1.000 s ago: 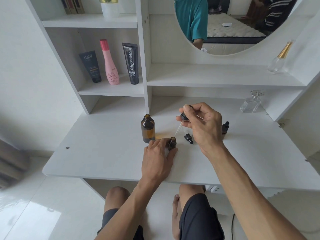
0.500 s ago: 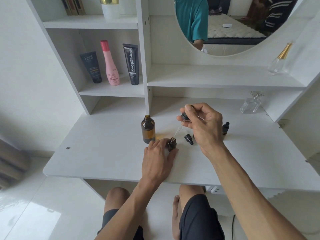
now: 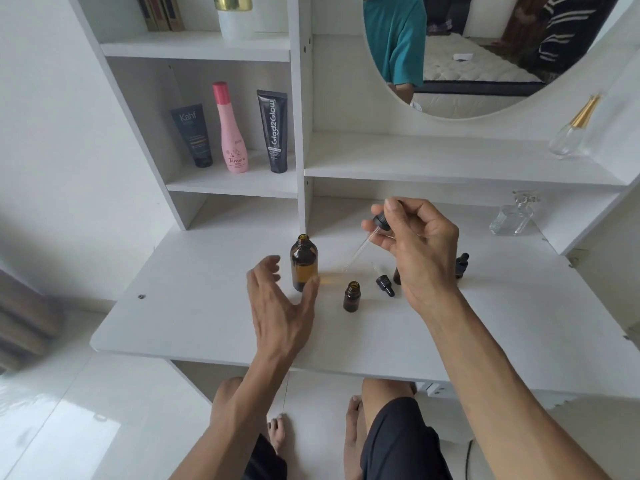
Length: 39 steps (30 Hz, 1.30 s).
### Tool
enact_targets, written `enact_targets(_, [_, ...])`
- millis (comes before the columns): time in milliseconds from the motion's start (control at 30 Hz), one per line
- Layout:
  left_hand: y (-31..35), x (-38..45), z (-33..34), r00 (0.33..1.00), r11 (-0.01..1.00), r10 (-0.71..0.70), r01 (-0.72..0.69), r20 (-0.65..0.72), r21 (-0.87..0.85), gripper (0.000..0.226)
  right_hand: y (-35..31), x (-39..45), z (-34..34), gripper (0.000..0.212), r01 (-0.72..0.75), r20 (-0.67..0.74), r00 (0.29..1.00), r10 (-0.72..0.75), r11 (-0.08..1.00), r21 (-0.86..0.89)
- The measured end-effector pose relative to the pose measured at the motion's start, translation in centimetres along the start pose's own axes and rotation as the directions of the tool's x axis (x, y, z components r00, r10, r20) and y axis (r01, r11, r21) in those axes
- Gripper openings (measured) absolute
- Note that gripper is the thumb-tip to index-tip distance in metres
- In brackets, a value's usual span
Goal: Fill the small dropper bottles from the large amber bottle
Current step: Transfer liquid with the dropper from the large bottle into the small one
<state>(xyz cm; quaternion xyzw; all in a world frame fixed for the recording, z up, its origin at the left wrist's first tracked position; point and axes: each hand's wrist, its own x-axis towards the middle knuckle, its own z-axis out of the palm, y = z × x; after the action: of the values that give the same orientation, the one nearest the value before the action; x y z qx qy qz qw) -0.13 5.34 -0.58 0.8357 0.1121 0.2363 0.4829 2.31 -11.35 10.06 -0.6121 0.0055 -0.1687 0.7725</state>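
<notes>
We are pinching a dropper (image 3: 375,226) by its black cap in our right hand (image 3: 420,247), its thin glass tube fragile. Our left hand (image 3: 277,303) is spreading open just beside the large amber bottle (image 3: 304,263); smooth glass, best gripped round its body. A small uncapped bottle (image 3: 352,296) is standing between our hands.

Home bedroom, white vanity desk (image 3: 207,317), round mirror (image 3: 485,64) reflecting a mattress, toiletry bottles (image 3: 234,133) on shelves
</notes>
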Motion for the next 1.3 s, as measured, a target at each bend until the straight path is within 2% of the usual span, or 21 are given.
enact_targets(100, [-0.2, 1.2, 0.6, 0.993, 0.999, -0.012, 0.019, 0.117, -0.051, 0.072, -0.5, 0.4, 1.7, 0.009, 0.032, 0.025, 0.999, -0.033, 0.999, 0.04])
enact_targets(267, [-0.2, 1.7, 1.1, 0.986, 0.994, 0.027, -0.009, 0.166, -0.107, 0.045, -0.9, 1.4, 4.7, 0.009, 0.077, 0.077, 0.994, -0.08, 0.996, 0.044])
enact_targets(700, [-0.9, 1.7, 1.3, 0.984, 0.985, 0.039, -0.008, 0.175, -0.172, 0.04, 0.2, 2.5, 7.8, 0.009, 0.162, 0.202, 0.971, -0.129, 0.974, -0.16])
enact_targets(900, [-1.3, 1.7, 1.4, 0.983, 0.983, 0.053, -0.02, 0.176, -0.184, 0.041, 0.5, 2.6, 8.1, 0.017, 0.18, 0.266, 0.957, -0.112, 0.952, -0.248])
enact_targets(1300, [-1.3, 1.8, 1.5, 0.983, 0.982, 0.073, -0.04, 0.171, -0.187, 0.042, 0.8, 2.7, 8.2, 0.014, 0.213, 0.291, 0.948, -0.126, 0.933, -0.289])
